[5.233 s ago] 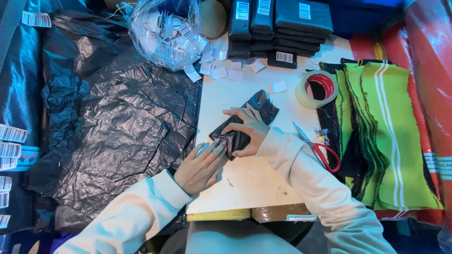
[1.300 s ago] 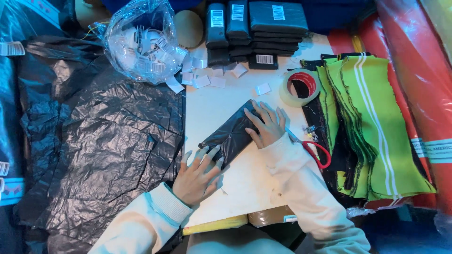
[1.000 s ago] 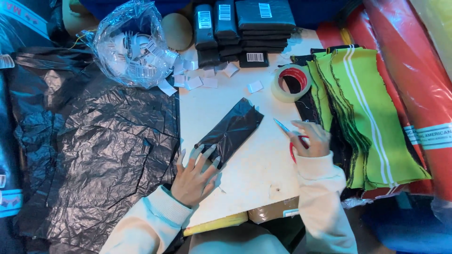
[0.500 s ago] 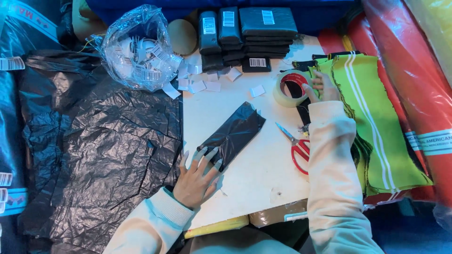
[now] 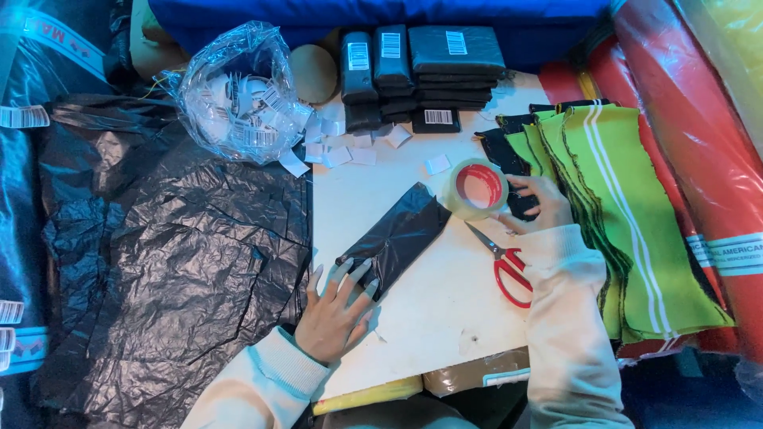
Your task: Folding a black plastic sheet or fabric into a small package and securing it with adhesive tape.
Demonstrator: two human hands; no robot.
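Note:
A long packet wrapped in black plastic [image 5: 401,237] lies slantwise on the white table [image 5: 429,310]. My left hand [image 5: 334,308] rests flat with its fingertips pressing the packet's near end. My right hand [image 5: 536,202] grips a roll of clear tape with a red core [image 5: 474,188] and holds it just above the table, beside the packet's far end. Red-handled scissors [image 5: 504,262] lie shut on the table below that hand.
A pile of black plastic sheets [image 5: 167,246] covers the left side. A clear bag of white labels [image 5: 234,91], loose labels [image 5: 342,151] and stacked black packets [image 5: 421,71] sit at the back. Green striped fabric pieces [image 5: 628,206] and red rolls [image 5: 699,143] lie at the right.
My right hand left the packet, reached past the scissors to the tape roll, took hold of it and brought it toward the packet. My left hand stayed on the packet's near end.

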